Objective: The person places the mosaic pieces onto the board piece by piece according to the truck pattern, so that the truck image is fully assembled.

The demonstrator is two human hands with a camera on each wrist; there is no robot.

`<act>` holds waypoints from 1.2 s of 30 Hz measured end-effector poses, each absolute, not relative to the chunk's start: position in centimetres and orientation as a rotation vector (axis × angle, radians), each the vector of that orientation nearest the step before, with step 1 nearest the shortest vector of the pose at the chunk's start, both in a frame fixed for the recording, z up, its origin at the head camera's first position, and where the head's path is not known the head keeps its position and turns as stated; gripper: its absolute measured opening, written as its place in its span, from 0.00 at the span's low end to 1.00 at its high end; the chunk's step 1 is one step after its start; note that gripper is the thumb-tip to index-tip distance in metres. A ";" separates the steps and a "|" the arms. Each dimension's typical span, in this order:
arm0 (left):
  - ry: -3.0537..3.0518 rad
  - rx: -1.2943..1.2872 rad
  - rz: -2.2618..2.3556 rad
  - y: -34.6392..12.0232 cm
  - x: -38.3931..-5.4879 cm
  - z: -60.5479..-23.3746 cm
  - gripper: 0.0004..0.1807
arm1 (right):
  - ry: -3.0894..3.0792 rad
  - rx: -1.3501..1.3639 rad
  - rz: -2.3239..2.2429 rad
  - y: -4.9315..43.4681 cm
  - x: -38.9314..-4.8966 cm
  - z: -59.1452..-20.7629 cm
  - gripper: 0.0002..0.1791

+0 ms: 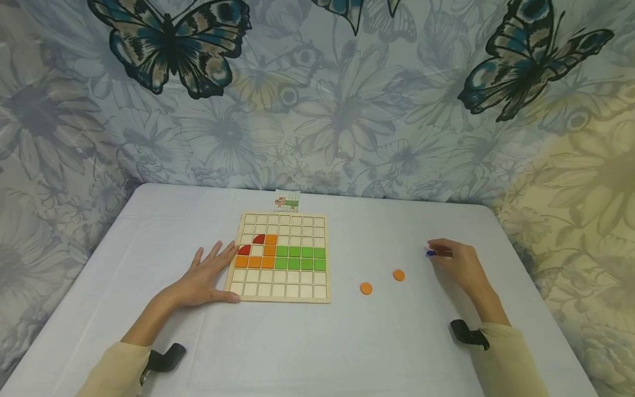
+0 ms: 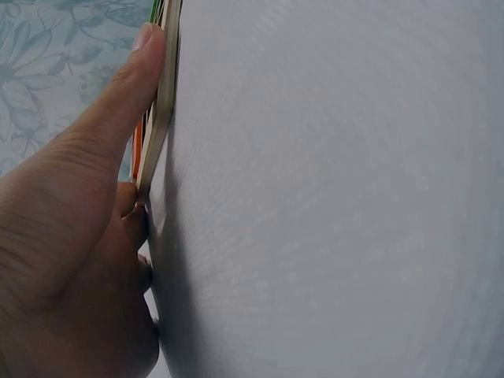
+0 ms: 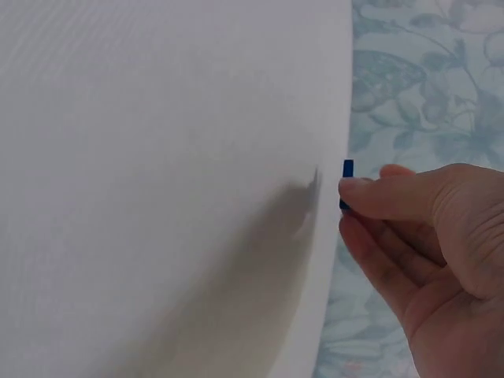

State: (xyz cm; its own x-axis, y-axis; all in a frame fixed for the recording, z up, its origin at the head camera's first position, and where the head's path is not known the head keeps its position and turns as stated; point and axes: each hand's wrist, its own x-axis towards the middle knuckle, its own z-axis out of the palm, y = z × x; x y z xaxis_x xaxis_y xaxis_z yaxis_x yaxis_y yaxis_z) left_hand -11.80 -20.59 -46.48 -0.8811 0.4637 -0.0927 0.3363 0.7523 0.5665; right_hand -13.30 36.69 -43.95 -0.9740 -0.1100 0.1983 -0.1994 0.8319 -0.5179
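A wooden grid board [image 1: 278,292] lies on the table, holding red [image 1: 244,250], orange [image 1: 255,262] and green [image 1: 294,263] flat pieces in its squares. My left hand [image 1: 200,281] rests at the board's left side, fingers spread, with the thumb at the near-left corner. In the left wrist view the thumb [image 2: 118,102] lies along the board's edge. Over at the right, my right hand [image 1: 458,262] pinches a small blue piece [image 1: 431,253] between thumb and fingers. The right wrist view shows this blue piece [image 3: 347,169] edge-on, so its outline is hidden.
Two orange round discs, a nearer one [image 1: 366,288] and a farther one [image 1: 399,275], lie between the board and my right hand. A small picture card [image 1: 286,200] sits behind the board. White cloth [image 1: 307,347] covers the table, and a butterfly-patterned curtain [image 1: 342,121] hangs behind it.
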 end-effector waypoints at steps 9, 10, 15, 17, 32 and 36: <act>2.718 0.635 0.805 -20.6 -12.0 -46.4 0.66 | -2.840 0.315 0.854 34.7 -14.1 -43.6 0.19; 2.718 0.639 0.811 -20.6 -12.0 -46.3 0.65 | -2.843 0.317 0.853 34.5 -14.2 -43.6 0.19; 2.719 0.641 0.798 -20.5 -12.0 -46.3 0.65 | -2.835 0.366 0.868 33.4 -14.5 -43.6 0.18; 2.719 0.637 0.796 -20.4 -12.0 -46.2 0.66 | -2.835 0.382 0.872 32.9 -14.6 -43.6 0.18; 2.710 0.633 0.803 -20.7 -11.9 -46.5 0.66 | -2.900 0.415 0.889 29.0 -15.8 -42.9 0.18; 2.710 0.630 0.800 -20.8 -11.9 -46.7 0.66 | -2.891 0.446 0.917 28.1 -16.0 -42.7 0.18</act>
State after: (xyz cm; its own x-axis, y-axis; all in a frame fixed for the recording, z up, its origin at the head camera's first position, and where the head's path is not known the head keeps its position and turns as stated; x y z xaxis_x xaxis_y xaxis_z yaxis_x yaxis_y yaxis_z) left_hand -11.94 -20.76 -46.66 -0.8764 0.4687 -0.1104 0.3335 0.7562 0.5630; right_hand -15.99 28.10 -42.73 -0.9548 -0.2516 0.1581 -0.2968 0.7789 -0.5525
